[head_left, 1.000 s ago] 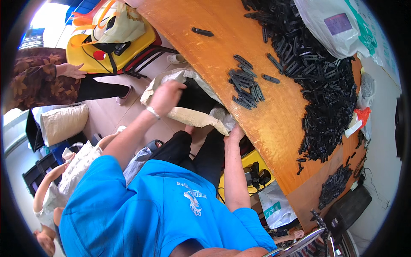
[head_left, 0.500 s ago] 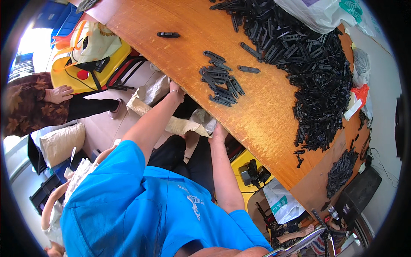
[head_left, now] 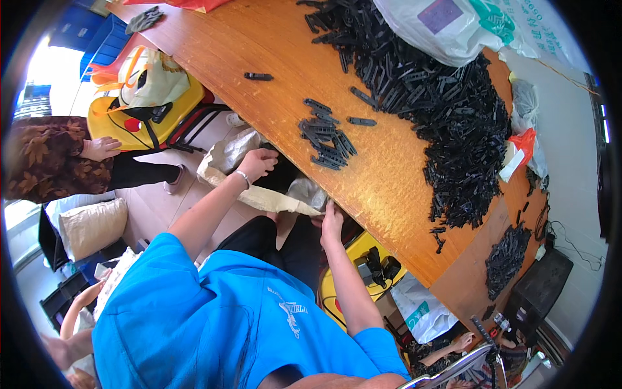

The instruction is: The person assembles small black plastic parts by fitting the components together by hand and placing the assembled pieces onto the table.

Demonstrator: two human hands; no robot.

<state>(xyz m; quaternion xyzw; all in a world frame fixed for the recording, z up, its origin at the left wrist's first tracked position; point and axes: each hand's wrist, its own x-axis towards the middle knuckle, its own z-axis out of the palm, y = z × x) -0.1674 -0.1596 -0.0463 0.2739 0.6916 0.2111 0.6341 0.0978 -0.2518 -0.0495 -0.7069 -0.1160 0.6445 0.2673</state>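
A: At the near edge of a wooden table (head_left: 259,39), a person in a blue shirt (head_left: 214,318) holds a pale woven sack (head_left: 256,188) open below the tabletop. The left hand (head_left: 258,162) is closed on the sack's upper rim; the right hand (head_left: 332,223) pinches the rim just under the table edge.

B: And the parts?

A: A small cluster of black plastic strips (head_left: 326,139) lies on the table just above the sack's mouth, close to the edge. The large heap of black strips (head_left: 440,110) sits well apart, toward the far side, beside a white plastic bag (head_left: 447,29).

B: What could go wrong?

A: Both hands are taken up with the rim, so the mouth could sag or fold shut if either grip slackens. Strips swept off the edge might then miss the opening and land on the floor, or on the yellow stool (head_left: 353,272) beneath.

B: Is the sack already loaded?

A: Hard to tell; its inside is shadowed under the table. Another person in a patterned sleeve (head_left: 45,159) sits at the left.
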